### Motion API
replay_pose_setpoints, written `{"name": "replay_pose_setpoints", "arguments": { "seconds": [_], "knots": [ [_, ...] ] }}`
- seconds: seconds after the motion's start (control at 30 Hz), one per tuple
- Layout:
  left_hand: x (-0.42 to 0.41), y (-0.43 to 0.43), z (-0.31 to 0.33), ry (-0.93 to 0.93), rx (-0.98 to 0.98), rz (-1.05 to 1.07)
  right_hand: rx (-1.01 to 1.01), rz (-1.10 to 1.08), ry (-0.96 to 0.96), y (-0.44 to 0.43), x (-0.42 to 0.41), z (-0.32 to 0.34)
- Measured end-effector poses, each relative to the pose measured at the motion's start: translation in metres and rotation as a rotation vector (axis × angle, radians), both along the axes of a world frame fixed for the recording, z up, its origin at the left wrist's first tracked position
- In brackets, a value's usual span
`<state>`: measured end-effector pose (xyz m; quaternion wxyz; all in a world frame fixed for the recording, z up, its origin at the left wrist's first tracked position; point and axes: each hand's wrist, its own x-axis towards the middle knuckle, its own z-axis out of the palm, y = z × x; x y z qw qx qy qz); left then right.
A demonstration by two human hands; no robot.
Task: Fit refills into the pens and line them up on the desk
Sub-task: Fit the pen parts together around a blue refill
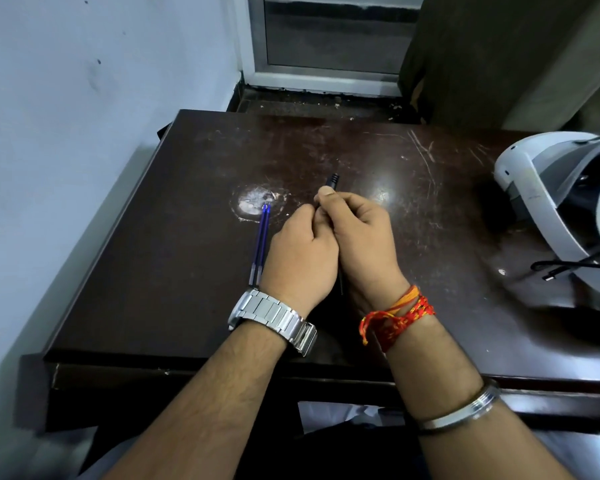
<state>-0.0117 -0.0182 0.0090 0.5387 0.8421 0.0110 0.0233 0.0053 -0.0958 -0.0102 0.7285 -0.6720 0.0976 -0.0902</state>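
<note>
My two hands meet over the middle of the dark desk (174, 237), knuckles pressed together. My right hand (361, 240) is curled shut around one black pen (332, 181); its ribbed end pokes out past my thumb toward the far edge, and a thin dark length of it shows below my palms, pointing back at the near edge. My left hand (302, 251) is also closed, fingertips pinched in against the same pen just beside my right thumb; whether it grips the barrel or a part of it I cannot tell, since the fingers hide the spot.

Two blue refills (260, 244) lie on the desk just left of my left hand, side by side and touching, running from near my wrist toward the far edge, their tips resting on a pale worn patch (253, 202) in the finish. I count one pen and two refills in sight.

A steel watch (274, 317) sits on my left wrist. On my right wrist are red and orange threads (395, 317), and one steel bangle (461, 410) further up the forearm. At the right edge of the desk rests one white headset (541, 202) with a black cable (568, 263) trailing from it.
</note>
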Motion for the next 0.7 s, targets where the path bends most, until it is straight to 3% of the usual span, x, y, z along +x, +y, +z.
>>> {"name": "replay_pose_setpoints", "arguments": {
  "seconds": [0.17, 0.3, 0.37, 0.47, 0.57, 0.7],
  "knots": [
    [0.002, 0.003, -0.001, 0.007, -0.021, -0.061, -0.011, -0.034, -0.013, 0.001, 0.004, 0.003],
    [-0.004, 0.005, -0.009, 0.151, 0.013, 0.008, -0.026, -0.270, -0.022, -0.015, 0.013, 0.012],
    [-0.005, 0.003, -0.010, 0.227, -0.106, 0.056, -0.205, -0.344, -0.020, -0.035, 0.014, 0.012],
    [-0.004, 0.005, -0.008, 0.192, -0.179, 0.066, -0.670, -0.308, 0.089, -0.054, 0.009, 0.004],
    [-0.005, 0.010, -0.011, 0.160, -0.141, 0.066, -0.778, -0.248, 0.198, -0.054, 0.007, -0.003],
    [-0.007, 0.011, -0.016, 0.071, -0.038, 0.076, -0.860, -0.242, 0.196, -0.052, 0.008, -0.004]
  ]
}}
